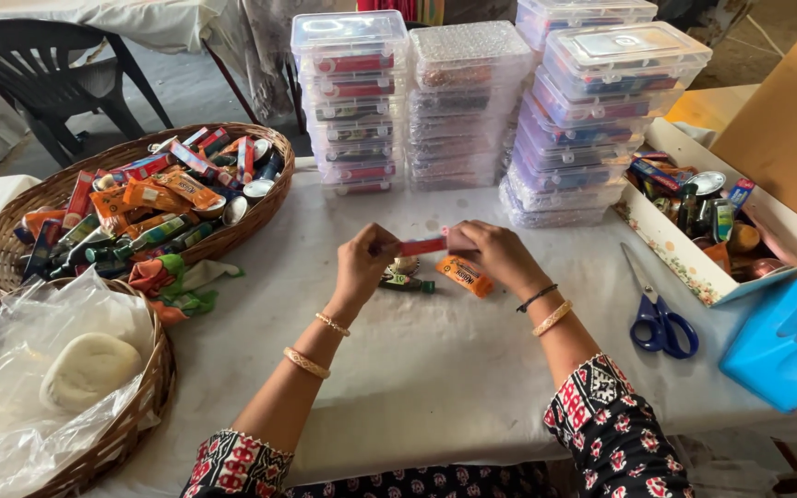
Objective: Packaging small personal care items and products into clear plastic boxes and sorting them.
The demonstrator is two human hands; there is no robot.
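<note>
Left hand (362, 263): fingers pinched on one end of red packet (422, 245).
Right hand (491, 254): pinching the other end.
Red packet: between both hands, just above orange packet (464, 275) on table (435, 369).
Scissors (657, 314): right of orange packet.

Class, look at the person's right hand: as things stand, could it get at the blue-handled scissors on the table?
Probably yes. The scissors lie in the open on the white table, just to the right of the right hand, with nothing between them. But that hand and the left hand hold a small red packet.
</note>
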